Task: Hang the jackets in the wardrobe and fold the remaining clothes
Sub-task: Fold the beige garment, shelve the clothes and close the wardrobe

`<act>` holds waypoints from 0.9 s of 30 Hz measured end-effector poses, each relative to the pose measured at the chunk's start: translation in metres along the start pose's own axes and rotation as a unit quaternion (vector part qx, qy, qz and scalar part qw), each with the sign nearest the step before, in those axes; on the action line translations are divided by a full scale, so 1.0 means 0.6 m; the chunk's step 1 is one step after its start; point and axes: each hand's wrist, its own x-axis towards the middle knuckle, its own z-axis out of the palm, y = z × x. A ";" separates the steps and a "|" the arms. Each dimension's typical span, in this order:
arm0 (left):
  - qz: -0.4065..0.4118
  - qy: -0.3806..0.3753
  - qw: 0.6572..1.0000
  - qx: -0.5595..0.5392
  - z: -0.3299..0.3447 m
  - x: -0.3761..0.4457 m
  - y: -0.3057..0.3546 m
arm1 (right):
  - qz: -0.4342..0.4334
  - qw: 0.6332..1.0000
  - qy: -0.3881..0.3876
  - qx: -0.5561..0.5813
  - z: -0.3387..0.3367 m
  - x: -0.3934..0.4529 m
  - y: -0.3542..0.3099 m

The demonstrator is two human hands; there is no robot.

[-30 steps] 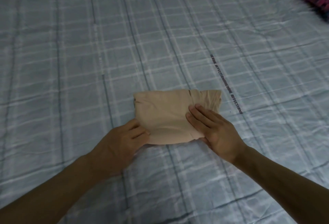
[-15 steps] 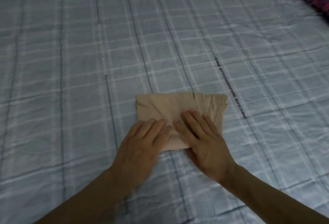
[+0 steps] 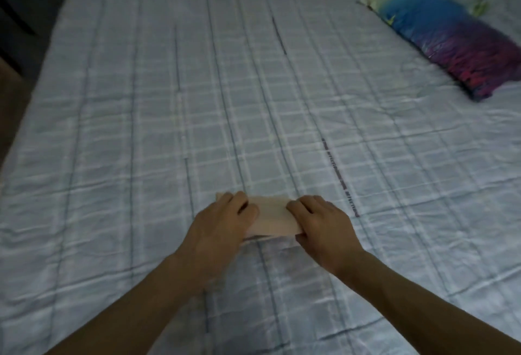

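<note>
At about 6 o'clock from the middle of the bed, just below the centre of your view, lies the folded beige garment [image 3: 272, 217], a small flat bundle resting on the checked bedspread [image 3: 197, 117]. You have a hand on each end of it. Your left hand [image 3: 222, 227] covers its 9 o'clock end, palm down, with the fingers [image 3: 238, 199] curled over the far edge and the thumb side tucked near the front edge; the fingers are bent and close together, gripping the cloth. Your right hand [image 3: 324, 227] takes the 3 o'clock end in the same way, knuckles up, its fingers [image 3: 306, 205] bent over the top of the fabric and the thumb under or at the near edge, so the cloth is pinched there too. Only the middle strip of the garment shows between your two hands, and whether its near edge is lifted off the spread you cannot tell, though a thin shadow runs beneath it. Both forearms reach in from 6 o'clock, bare. The bedspread is pale blue-grey with white and dark lines and a short strip of printed lettering [image 3: 342, 182] at 2 o'clock from the garment, too blurred to read. Far off at 2 o'clock a blue-to-purple pillow [image 3: 451, 33] lies near the bed's right edge, well apart from the garment.
</note>
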 end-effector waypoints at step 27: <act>-0.196 0.200 0.910 0.305 -0.714 -0.494 0.463 | -0.346 0.891 0.291 0.046 -0.695 -0.220 -0.357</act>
